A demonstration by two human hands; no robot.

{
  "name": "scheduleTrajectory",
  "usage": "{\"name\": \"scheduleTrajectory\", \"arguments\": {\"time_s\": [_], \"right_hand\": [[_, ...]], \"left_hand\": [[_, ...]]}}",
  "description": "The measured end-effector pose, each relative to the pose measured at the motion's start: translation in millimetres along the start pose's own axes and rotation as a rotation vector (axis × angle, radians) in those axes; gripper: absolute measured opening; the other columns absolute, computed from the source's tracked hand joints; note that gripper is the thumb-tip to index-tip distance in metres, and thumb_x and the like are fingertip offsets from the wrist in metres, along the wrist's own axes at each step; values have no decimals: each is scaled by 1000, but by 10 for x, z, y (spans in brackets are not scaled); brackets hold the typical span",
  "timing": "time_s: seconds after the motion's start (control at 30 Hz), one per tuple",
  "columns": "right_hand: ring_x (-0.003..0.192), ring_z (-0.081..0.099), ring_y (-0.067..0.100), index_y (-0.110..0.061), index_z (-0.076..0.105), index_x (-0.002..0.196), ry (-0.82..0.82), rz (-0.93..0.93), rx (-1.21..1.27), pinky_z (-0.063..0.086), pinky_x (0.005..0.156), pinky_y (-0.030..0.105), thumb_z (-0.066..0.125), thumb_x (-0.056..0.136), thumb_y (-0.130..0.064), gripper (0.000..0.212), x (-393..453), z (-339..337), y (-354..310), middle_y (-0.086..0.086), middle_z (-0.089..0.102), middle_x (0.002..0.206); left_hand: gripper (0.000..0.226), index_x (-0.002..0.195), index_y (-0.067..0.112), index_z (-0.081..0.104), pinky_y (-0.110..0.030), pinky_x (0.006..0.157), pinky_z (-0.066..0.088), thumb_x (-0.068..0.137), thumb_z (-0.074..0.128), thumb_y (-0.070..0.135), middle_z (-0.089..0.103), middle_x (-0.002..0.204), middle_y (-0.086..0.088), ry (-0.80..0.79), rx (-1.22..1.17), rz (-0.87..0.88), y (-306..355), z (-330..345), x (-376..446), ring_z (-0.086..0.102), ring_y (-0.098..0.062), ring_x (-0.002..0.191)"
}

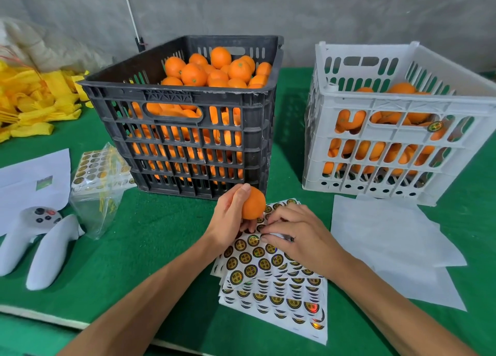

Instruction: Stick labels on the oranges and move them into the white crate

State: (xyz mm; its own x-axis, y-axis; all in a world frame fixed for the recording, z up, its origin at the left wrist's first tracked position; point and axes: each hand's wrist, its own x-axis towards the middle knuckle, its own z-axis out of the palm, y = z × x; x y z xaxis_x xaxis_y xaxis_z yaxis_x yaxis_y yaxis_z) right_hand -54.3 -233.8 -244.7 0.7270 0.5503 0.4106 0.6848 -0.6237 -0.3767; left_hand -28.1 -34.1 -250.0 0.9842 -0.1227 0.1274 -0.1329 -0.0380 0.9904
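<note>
On round labels (264,264) below the hands: 精选水果.

Lighting was even, bright, diffuse, apparently from overhead. Soft shadow fell right of the black slatted plastic crate (188,119) onto the green felt table cover (134,248). Wide-angle bowing curved the edges. Holographic glare showed on the round gold-black label sheets (276,288). Focus was sharp.

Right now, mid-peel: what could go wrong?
1. The right hand picks at the top sheet of a loose fanned stack; with nothing pinning it, the sheet may lift along with the label.
2. The left hand holds the orange just above the sheet, so it could crowd the peel.
</note>
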Motion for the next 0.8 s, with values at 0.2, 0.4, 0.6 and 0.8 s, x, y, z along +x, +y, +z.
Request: {"name": "scheduleTrajectory", "arguments": {"time_s": [0.2, 0.4, 0.6, 0.8], "right_hand": [[99, 63, 11, -19, 81, 100, 201, 17, 211, 46, 90, 34, 70, 98, -24, 12, -74, -1, -90, -12, 70, 103], [128, 55, 15, -24, 77, 116, 329, 353, 667, 48, 104, 28, 51, 107, -25, 28, 85, -70, -217, -10, 59, 129], [137, 44, -2, -34, 62, 139, 269, 346, 531, 45, 97, 10, 50, 107, -37, 34, 74, 32, -244, -24, 42, 150], [149, 11, -12, -37, 23, 161, 120, 371, 177, 20, 121, 24, 50, 98, -65, 74, 68, 110, -230, -29, 12, 165]], "left_hand": [[55, 97, 12, 61, -25, 49, 42, 100, 43, 63, 63, 65, -8, -23, 3, -9, -52, -10, 2, 55, -18, 49], [39, 101, 31, 63, -20, 55, 45, 98, 46, 66, 62, 74, 1, -76, 62, -17, -25, 6, -2, 58, -19, 59], [48, 109, 26, 62, -21, 55, 46, 93, 57, 71, 62, 75, -1, -99, -4, -22, -19, -1, -15, 57, -19, 59], [35, 104, 32, 66, -29, 64, 56, 82, 71, 59, 68, 80, 4, -53, 9, -45, -18, 12, 10, 64, -18, 67]]}}
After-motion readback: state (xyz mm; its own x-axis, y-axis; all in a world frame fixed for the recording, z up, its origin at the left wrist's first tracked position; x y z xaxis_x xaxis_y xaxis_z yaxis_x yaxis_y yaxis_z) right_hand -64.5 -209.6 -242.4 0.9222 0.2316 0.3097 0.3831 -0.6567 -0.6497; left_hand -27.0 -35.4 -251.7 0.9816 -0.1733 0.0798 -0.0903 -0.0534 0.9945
